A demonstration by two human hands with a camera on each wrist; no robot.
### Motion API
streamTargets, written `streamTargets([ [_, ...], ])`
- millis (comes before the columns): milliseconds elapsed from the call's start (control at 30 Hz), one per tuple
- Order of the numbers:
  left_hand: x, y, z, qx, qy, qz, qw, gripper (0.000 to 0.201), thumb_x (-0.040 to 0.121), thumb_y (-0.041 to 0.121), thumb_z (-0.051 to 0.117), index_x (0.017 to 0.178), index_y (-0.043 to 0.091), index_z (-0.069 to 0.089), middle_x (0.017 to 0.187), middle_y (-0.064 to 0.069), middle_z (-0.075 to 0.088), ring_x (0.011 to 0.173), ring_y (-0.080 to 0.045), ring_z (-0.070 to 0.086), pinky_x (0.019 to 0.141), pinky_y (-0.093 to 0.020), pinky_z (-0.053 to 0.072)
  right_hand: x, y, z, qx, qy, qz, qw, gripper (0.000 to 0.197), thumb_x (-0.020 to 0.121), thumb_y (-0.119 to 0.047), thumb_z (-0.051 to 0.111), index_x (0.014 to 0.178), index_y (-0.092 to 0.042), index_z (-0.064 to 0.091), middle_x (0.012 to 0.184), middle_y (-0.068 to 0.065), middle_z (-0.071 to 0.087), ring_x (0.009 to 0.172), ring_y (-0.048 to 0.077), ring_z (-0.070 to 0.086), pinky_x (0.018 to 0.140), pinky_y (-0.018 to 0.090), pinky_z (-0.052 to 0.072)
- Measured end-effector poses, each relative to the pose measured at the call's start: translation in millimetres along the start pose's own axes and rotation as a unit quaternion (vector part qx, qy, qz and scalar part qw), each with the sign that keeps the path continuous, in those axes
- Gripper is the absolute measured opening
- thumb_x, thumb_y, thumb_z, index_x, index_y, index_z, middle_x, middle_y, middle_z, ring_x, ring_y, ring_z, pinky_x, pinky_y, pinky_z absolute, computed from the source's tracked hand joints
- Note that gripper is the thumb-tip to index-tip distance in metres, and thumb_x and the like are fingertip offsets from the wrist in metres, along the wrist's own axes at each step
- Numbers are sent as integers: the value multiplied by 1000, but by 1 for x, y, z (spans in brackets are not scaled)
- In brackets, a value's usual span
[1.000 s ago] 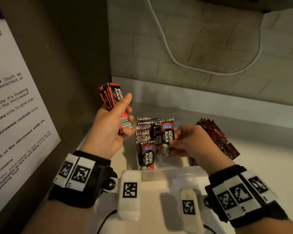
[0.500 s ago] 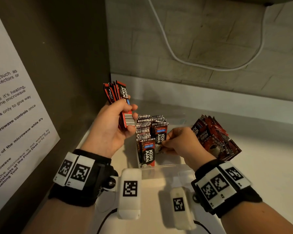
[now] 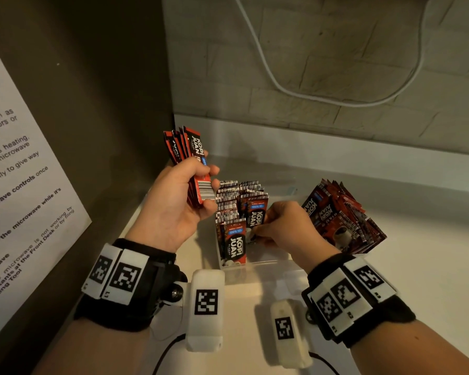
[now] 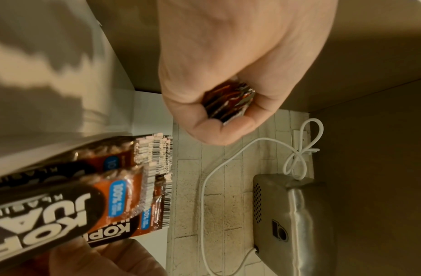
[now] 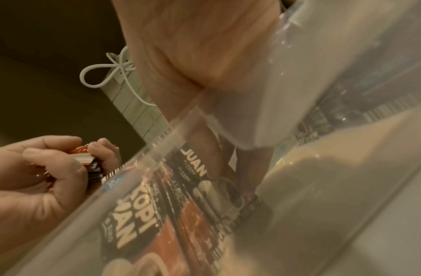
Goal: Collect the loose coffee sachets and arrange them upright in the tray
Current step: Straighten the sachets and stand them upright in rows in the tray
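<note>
A clear plastic tray sits on the white counter with red-and-black Kopi Juan sachets standing upright in its left part. My left hand is raised left of the tray and grips a fanned bundle of sachets, seen end-on as the bundle of sachets in the left wrist view. My right hand is down inside the tray and pinches one upright sachet against the standing row. Through the tray wall the right wrist view shows fingers on that sachet.
A second batch of sachets leans at the tray's right end. A brown side wall with a printed notice stands close on the left. A white cable hangs on the brick back wall, below a metal appliance.
My right hand has lowered the sachet into the tray against the standing row. My left hand has shifted slightly right with its bundle, closer to the tray.
</note>
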State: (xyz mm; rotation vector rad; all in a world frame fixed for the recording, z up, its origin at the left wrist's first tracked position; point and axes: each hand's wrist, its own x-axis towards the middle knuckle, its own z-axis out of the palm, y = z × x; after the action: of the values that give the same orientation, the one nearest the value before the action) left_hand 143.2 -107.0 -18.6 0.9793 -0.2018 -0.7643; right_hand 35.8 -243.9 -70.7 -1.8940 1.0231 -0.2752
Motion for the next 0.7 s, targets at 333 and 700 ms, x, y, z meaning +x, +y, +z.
streamTargets([
  [333,-3,0,2,4,-16,5,1000,23,90,9,49,108,18,60,79,1,66,64,-11,58,39,-18,39,5,5,4,-58,-2,-27,998,25,69,-15,84,76,-11,59,81,11,70,79,29,69,75,47,58],
  [700,-8,0,5,38,-39,28,998,32,86,10,63,118,7,61,97,-12,72,77,-19,71,42,-25,53,-22,-23,-27,111,147,-165,969,22,77,-13,76,87,-16,56,77,-1,58,64,11,53,59,28,48],
])
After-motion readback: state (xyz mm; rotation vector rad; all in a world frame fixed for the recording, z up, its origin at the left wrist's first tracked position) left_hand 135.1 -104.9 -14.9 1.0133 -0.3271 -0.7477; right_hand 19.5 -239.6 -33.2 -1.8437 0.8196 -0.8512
